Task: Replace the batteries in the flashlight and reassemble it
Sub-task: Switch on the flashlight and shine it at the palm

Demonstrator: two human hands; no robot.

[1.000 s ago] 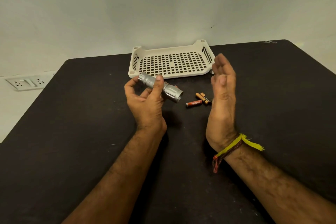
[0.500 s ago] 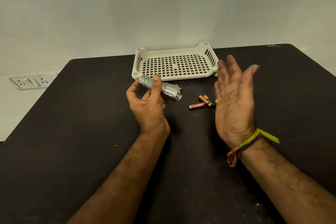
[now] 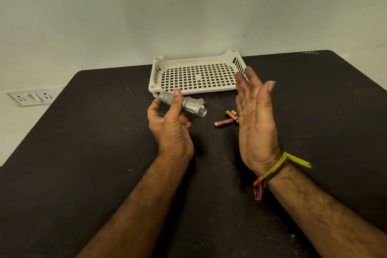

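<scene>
Left hand (image 3: 170,130) grips silver flashlight (image 3: 184,105), lens facing right. Right hand (image 3: 256,119) open, empty. Red battery (image 3: 223,122) reads "EVEREADY"; two gold batteries (image 3: 232,115) just beyond it.

The flashlight (image 3: 184,105) is matte silver-grey, ribbed at the head, with a bright glint in its lens. The tray (image 3: 194,76) is cream, its floor a grid of small square holes showing dark, its side walls slotted. The table (image 3: 83,153) is black, flecked with pale scuffs. 1 battery (image 3: 223,122) is orange-red with a silver tip; 2 others (image 3: 232,115) are copper with black. The wrist thread (image 3: 278,170) mixes yellow, red and brown. The wall (image 3: 188,6) is pale grey-green; the socket plate (image 3: 33,97) is white.
</scene>
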